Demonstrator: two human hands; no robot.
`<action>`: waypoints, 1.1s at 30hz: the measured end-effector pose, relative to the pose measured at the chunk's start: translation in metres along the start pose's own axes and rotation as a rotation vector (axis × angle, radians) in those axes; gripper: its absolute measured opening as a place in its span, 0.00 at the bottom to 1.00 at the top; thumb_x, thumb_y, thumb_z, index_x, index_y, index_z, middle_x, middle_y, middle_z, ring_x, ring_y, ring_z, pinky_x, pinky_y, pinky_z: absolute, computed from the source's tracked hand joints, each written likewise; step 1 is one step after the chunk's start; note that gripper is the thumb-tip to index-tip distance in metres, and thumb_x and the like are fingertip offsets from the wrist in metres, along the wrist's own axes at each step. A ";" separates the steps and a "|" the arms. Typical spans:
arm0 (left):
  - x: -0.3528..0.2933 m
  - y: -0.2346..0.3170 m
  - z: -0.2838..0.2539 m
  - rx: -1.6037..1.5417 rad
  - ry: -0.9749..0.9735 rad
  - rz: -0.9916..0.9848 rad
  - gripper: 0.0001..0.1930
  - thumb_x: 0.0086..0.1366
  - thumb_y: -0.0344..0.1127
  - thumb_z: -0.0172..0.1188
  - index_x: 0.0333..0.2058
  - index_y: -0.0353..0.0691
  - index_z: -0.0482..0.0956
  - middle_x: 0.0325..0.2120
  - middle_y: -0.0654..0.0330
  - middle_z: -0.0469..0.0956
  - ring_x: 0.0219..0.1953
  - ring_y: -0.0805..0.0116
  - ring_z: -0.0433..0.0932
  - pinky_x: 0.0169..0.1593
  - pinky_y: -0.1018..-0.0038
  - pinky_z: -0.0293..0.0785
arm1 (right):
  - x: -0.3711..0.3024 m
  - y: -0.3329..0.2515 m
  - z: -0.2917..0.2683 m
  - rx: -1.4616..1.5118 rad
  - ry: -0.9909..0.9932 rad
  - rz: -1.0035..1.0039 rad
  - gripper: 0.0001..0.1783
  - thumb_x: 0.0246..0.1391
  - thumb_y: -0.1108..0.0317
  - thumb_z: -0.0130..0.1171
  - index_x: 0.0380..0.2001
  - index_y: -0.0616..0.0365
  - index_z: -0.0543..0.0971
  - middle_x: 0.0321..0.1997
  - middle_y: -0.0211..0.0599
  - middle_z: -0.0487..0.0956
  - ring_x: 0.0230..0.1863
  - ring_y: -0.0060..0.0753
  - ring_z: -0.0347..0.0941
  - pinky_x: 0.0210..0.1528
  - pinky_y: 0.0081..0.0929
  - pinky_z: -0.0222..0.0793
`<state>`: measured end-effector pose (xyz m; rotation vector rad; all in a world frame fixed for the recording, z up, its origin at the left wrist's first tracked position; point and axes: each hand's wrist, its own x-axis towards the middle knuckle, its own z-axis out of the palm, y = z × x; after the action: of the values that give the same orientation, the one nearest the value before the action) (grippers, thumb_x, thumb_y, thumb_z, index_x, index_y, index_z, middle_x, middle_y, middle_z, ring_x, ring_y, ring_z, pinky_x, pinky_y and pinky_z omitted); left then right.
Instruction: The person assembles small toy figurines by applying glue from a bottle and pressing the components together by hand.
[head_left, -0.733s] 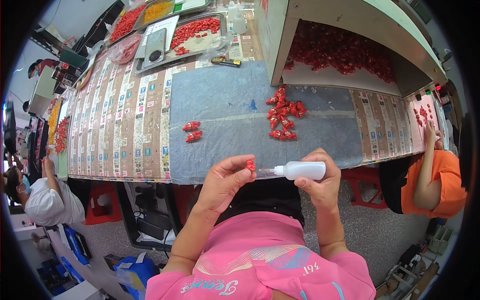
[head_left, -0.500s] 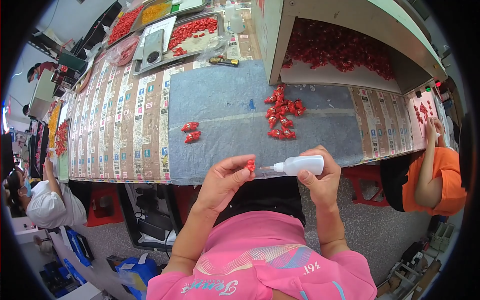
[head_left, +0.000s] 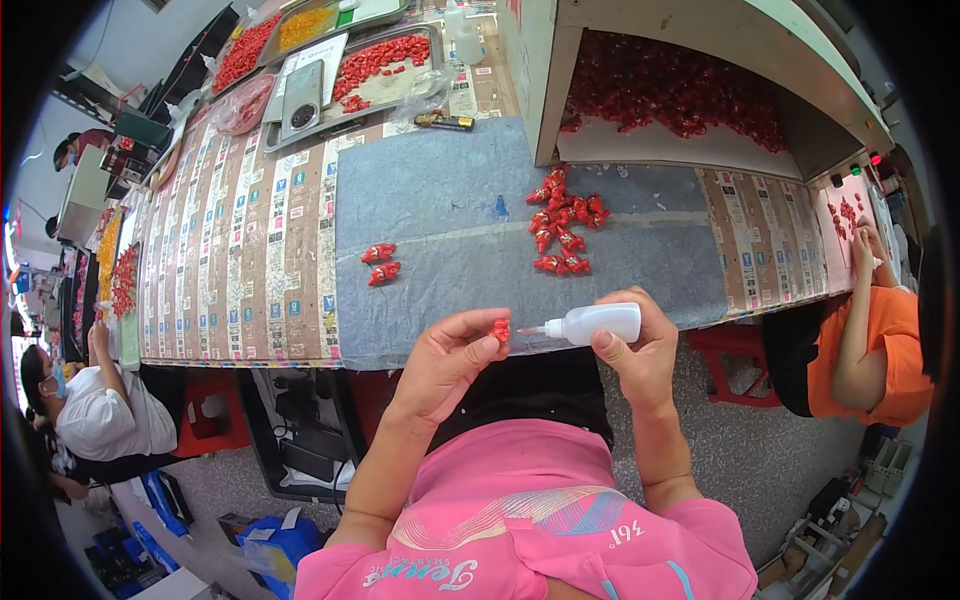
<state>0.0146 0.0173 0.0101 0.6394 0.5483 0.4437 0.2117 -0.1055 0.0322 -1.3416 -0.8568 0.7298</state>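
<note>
Between the thumb and fingers of my left hand (head_left: 447,366) is a small red plastic piece (head_left: 501,328), held just beyond the near edge of the blue-grey cloth. My right hand (head_left: 645,362) is wrapped round a white squeeze bottle (head_left: 603,324), tipped on its side. The bottle's thin needle nozzle (head_left: 533,330) points left, its tip close to the red piece; I cannot tell if they touch. Farther off on the cloth (head_left: 440,200) lie a pair of red figures (head_left: 380,262) at the left and a cluster of several red figures (head_left: 565,215) right of the middle.
A metal tray (head_left: 405,105) of red pieces stands at the back, a phone (head_left: 303,95) on its left side. A dark lighter-like tube (head_left: 444,121) lies near it. The box shelf (head_left: 680,155) at the back right holds many red pieces. Co-workers sit left (head_left: 115,415) and right (head_left: 865,350).
The squeeze bottle has shifted slightly left and up in my right hand, bringing its nozzle closer to the red piece. My left hand has hardly moved.
</note>
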 end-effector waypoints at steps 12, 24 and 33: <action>0.001 -0.001 -0.001 0.001 -0.027 0.020 0.15 0.60 0.24 0.59 0.47 0.33 0.74 0.36 0.61 0.77 0.39 0.75 0.76 0.48 0.78 0.73 | -0.004 0.001 -0.002 0.022 0.007 0.042 0.18 0.46 0.65 0.69 0.37 0.63 0.76 0.35 0.30 0.72 0.35 0.20 0.70 0.36 0.17 0.66; 0.000 -0.002 0.001 0.006 -0.015 0.036 0.14 0.58 0.23 0.60 0.45 0.33 0.75 0.36 0.61 0.77 0.39 0.74 0.76 0.48 0.78 0.73 | -0.005 -0.001 0.000 0.014 0.015 0.032 0.18 0.46 0.65 0.69 0.37 0.64 0.76 0.35 0.30 0.72 0.35 0.20 0.70 0.36 0.17 0.66; -0.001 -0.001 0.003 0.026 0.003 0.025 0.15 0.58 0.22 0.60 0.46 0.34 0.75 0.35 0.62 0.77 0.39 0.74 0.76 0.48 0.78 0.72 | -0.007 0.000 0.000 -0.008 0.008 -0.001 0.18 0.46 0.65 0.69 0.37 0.64 0.76 0.35 0.31 0.72 0.35 0.20 0.71 0.36 0.17 0.66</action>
<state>0.0163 0.0145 0.0116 0.6708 0.5500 0.4612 0.2082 -0.1116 0.0316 -1.3504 -0.8550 0.7206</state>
